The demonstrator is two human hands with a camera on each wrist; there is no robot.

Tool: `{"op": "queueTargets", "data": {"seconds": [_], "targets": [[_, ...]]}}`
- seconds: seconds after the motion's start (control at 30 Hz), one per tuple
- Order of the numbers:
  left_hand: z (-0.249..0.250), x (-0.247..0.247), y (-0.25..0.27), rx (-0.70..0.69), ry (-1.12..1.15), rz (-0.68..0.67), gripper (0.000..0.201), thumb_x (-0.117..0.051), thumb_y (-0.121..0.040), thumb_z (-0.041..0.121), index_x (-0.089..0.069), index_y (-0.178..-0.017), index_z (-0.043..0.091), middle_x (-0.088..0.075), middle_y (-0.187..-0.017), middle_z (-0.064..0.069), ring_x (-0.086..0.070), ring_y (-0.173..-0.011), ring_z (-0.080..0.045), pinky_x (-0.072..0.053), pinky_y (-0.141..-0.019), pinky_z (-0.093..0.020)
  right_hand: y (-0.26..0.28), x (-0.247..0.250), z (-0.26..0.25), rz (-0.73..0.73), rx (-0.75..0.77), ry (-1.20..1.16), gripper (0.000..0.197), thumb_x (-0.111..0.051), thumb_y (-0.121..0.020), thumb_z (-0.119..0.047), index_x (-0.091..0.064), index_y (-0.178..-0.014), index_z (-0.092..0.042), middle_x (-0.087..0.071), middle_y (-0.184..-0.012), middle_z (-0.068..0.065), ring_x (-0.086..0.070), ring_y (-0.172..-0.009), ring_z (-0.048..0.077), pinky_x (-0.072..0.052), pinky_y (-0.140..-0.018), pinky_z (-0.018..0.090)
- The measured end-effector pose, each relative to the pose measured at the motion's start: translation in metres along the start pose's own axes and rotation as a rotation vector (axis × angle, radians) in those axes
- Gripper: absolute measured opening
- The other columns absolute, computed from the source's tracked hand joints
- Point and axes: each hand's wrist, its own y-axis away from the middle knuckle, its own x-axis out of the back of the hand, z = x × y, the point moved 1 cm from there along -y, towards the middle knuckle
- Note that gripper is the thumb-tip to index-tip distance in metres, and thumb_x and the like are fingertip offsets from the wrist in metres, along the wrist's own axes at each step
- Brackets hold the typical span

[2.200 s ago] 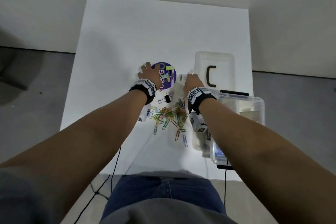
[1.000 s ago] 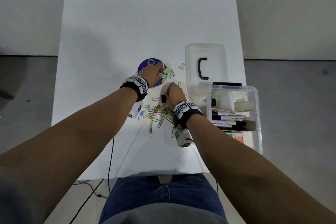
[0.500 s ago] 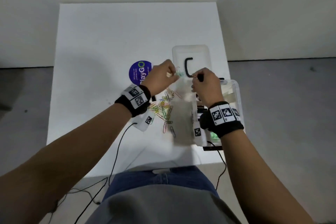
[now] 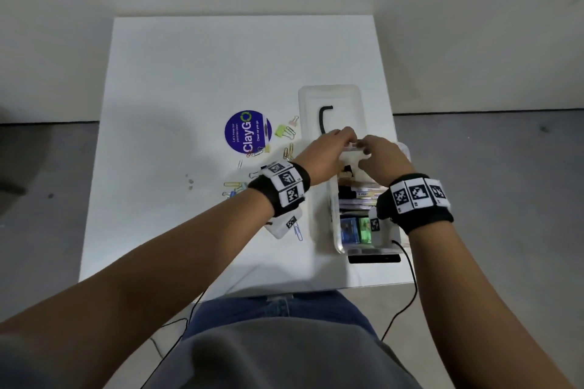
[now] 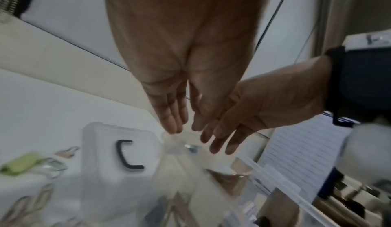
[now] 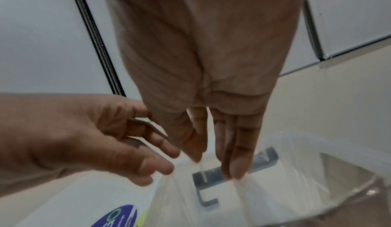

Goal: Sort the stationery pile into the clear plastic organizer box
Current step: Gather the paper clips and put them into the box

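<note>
Over the far end of the clear organizer box [image 4: 331,215], my left hand [image 4: 335,148] and right hand [image 4: 379,155] meet at a clear plastic bag [image 4: 351,148]. In the right wrist view my right hand [image 6: 211,113] pinches the bag [image 6: 211,197] at its top edge, with the left hand [image 6: 84,138] at the edge beside it. The left wrist view shows my left hand [image 5: 175,97] with fingertips on the bag [image 5: 180,147], which has something small and metallic inside. Coloured paper clips [image 4: 235,188] lie left of the box.
The box lid [image 4: 328,98] with a black handle lies behind the box. A round purple sticker [image 4: 248,133] and yellow-green binder clips [image 4: 284,131] sit to its left. Markers [image 4: 360,196] and small blue and green items [image 4: 355,229] fill the box. Cables hang off the table's near edge.
Both hands left the clip pile, came up holding the clear bag, and moved right to the far end of the box.
</note>
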Motion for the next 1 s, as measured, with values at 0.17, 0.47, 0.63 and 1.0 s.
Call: {"op": "queueTargets", "data": {"seconds": [0.17,0.47,0.63,1.0], "targets": [[-0.078,0.031,0.012,0.231,-0.007,0.177,0.020,-0.054,-0.088,0.004,-0.059,-0.106,0.011,-0.064,-0.104,-0.009,-0.062,-0.091,-0.023,-0.054,-0.083,-0.042,-0.025,-0.024,-0.054,0.176,0.113,-0.101,0.033,-0.050,-0.086,-0.002,-0.061,-0.116,-0.008,-0.063,-0.115,0.014,-0.059,-0.109,0.028,-0.047,-0.090,0.034],[-0.168,0.030,0.013,0.382,-0.363,-0.023,0.027,-0.055,-0.089,0.012,-0.060,-0.115,0.009,-0.058,-0.117,-0.015,-0.059,-0.105,-0.036,-0.050,-0.087,-0.046,-0.094,-0.101,-0.129,-0.091,0.122,0.082,0.042,-0.047,-0.091,-0.007,-0.046,-0.133,-0.010,-0.046,-0.134,0.017,-0.055,-0.119,0.035,-0.045,-0.097,0.039],[-0.176,0.025,0.018,0.292,-0.438,-0.006,0.019,-0.053,-0.090,0.012,-0.059,-0.105,0.004,-0.058,-0.106,-0.017,-0.056,-0.100,-0.037,-0.044,-0.079,-0.043,-0.119,-0.120,-0.125,-0.092,0.157,0.201,0.044,-0.040,-0.092,-0.001,-0.043,-0.135,-0.011,-0.040,-0.135,0.018,-0.058,-0.112,0.039,-0.048,-0.094,0.043],[-0.194,0.051,0.069,0.310,-0.048,0.214,0.010,-0.058,-0.091,0.014,-0.052,-0.096,0.008,-0.064,-0.088,-0.007,-0.056,-0.074,-0.021,-0.043,-0.065,-0.028,-0.113,-0.155,-0.122,-0.033,0.145,0.111,0.034,-0.045,-0.089,-0.004,-0.043,-0.123,-0.001,-0.047,-0.125,0.024,-0.061,-0.099,0.040,-0.045,-0.076,0.037]]}}
